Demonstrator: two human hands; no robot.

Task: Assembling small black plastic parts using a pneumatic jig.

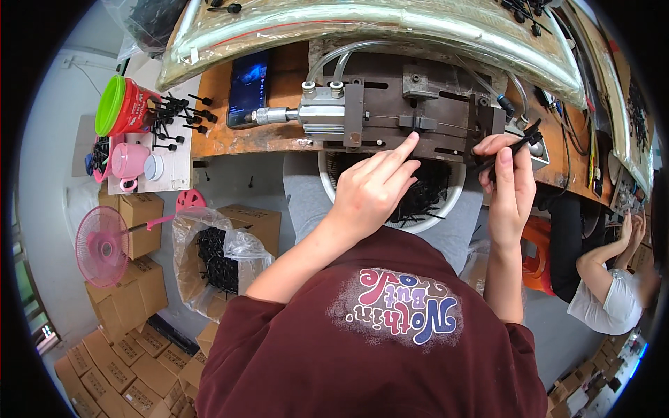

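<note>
My left hand [373, 187] reaches over the near edge of a dark metal fixture [387, 136], its fingers stretched out and holding nothing. The index fingertip touches or nearly touches a small black part [416, 123] seated at the fixture's middle. At the fixture's right end, my right hand [507, 182] is closed around several thin black plastic pieces [523, 139], which poke out past the thumb and fingers. Their exact kind is hard to make out. In my lap, under both hands, a white round basket [458, 198] holds many similar black pieces.
Air cylinders [324, 115] with clear hoses flank the fixture. A phone [247, 87] lies left on the wooden bench [209, 136]. Farther left are a red bucket [139, 104], loose black parts and a pink mug [130, 160]. A plastic-covered shelf [376, 31] spans the back. A co-worker [610, 292] sits right.
</note>
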